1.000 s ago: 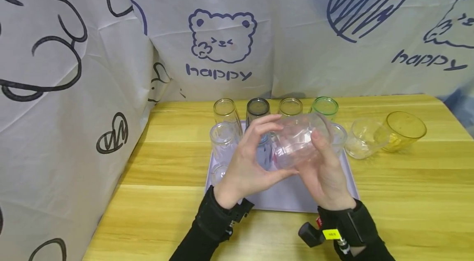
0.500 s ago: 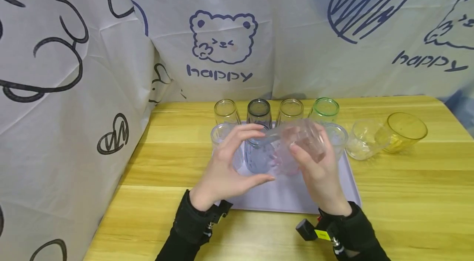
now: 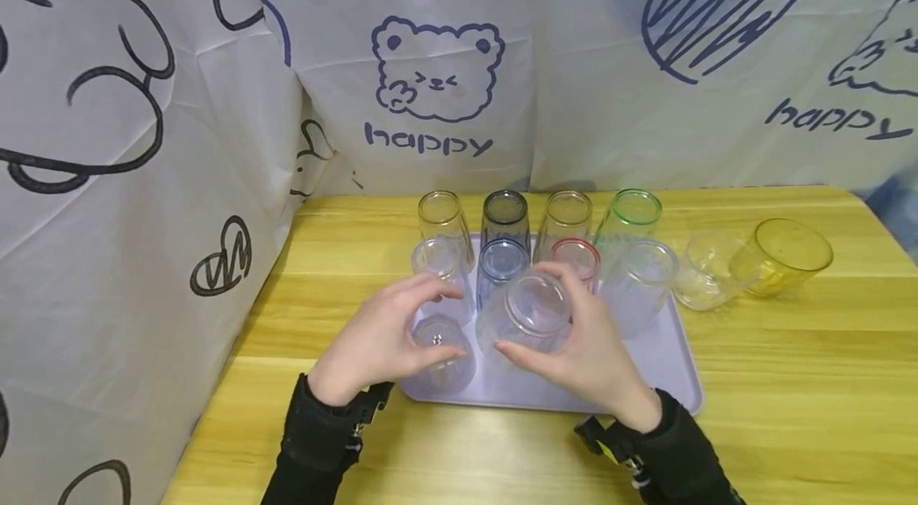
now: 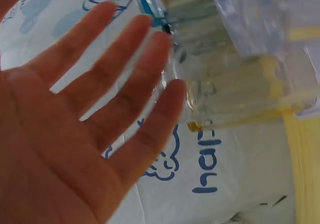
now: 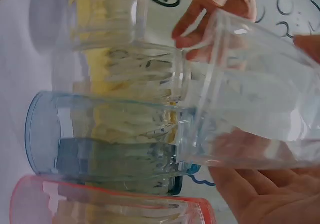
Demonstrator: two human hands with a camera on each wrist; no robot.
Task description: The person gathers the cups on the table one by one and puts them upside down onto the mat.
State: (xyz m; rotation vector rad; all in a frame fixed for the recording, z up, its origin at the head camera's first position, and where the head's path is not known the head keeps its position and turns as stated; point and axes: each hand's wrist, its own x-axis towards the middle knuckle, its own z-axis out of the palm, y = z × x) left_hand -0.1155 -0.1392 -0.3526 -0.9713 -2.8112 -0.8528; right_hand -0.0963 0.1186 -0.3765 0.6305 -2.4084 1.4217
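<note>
My right hand [image 3: 584, 350] grips a clear glass [image 3: 527, 314] between thumb and fingers, above the front middle of a pale lilac tray [image 3: 663, 358]. The glass is tilted, its base facing up toward the head camera. In the right wrist view, the palm and fingers lie against the wall of the same glass [image 5: 260, 93]. My left hand [image 3: 376, 338] has its fingers spread, holding nothing. It hovers beside a short clear glass [image 3: 445, 369] at the tray's front left; I cannot tell if they touch. In the left wrist view, the left fingers [image 4: 140, 98] are extended.
Behind the held glass are a blue glass [image 3: 502, 262], a red-rimmed glass [image 3: 577, 258] and clear ones. Several tinted glasses, including a green-rimmed one [image 3: 631, 210], line the back. Right of the tray, a clear glass [image 3: 710, 274] and a yellow glass [image 3: 789, 254] stand on the wooden table [image 3: 803, 393].
My left hand has released the held glass and moved left toward the short glass. My right hand has turned that glass base-up and brought it left and lower over the tray.
</note>
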